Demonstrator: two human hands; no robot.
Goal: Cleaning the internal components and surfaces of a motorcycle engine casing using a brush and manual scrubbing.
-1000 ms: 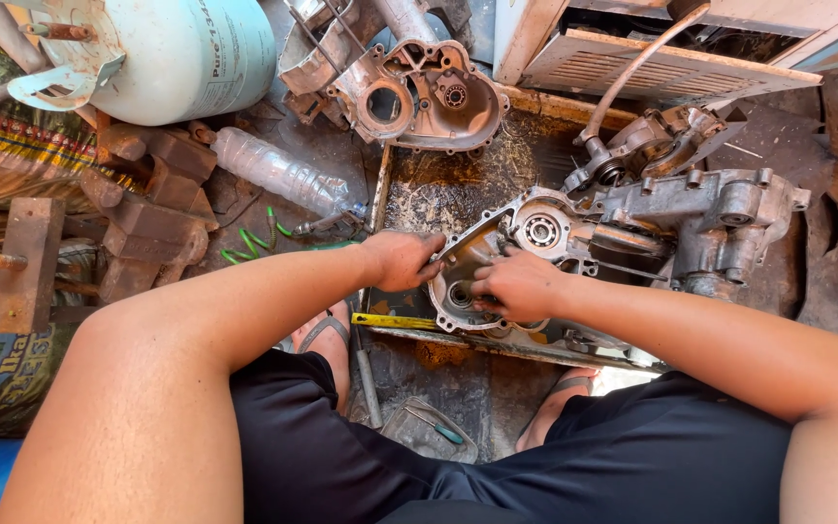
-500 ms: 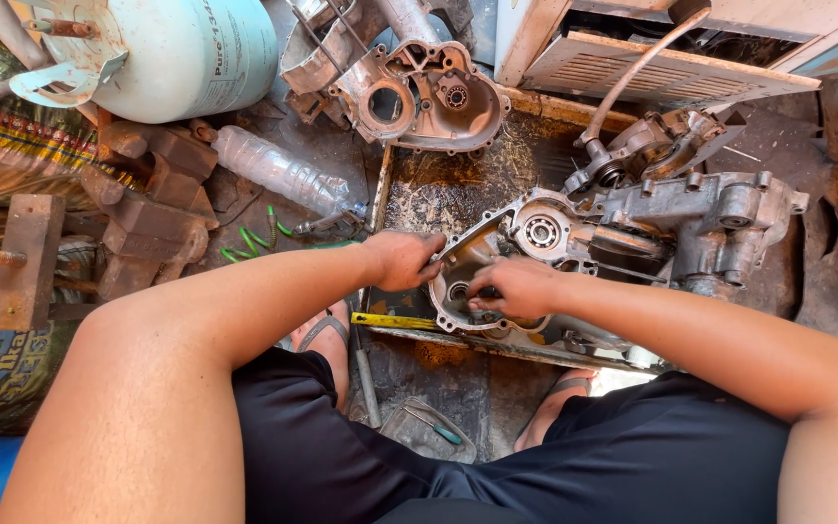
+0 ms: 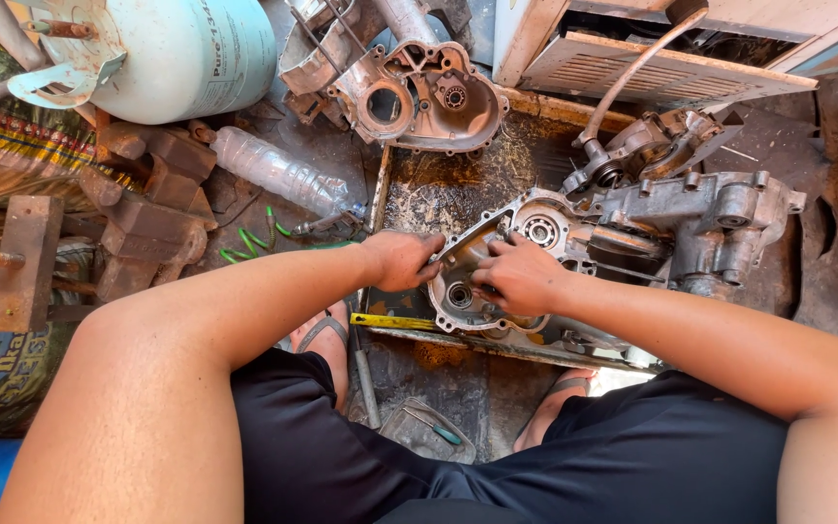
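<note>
The left hand (image 3: 402, 260) and the right hand (image 3: 516, 277) rest together on a grey metal engine case (image 3: 492, 281), which lies in a rusty metal tray (image 3: 458, 184) on the floor, in front of the person's knees. The left grip is closed around a thin dark tool; its tip goes to the edge of the case. The right grip is narrow, with the fingers (image 3: 497, 254) bent and pressing on the case near a round bearing (image 3: 539, 231). I cannot tell if the right hand holds something. A bigger engine block (image 3: 710, 218) touches the case on the right side. A clear plastic bottle (image 3: 278, 175) lies to the left, near a pale green gas cylinder (image 3: 177, 53).
</note>
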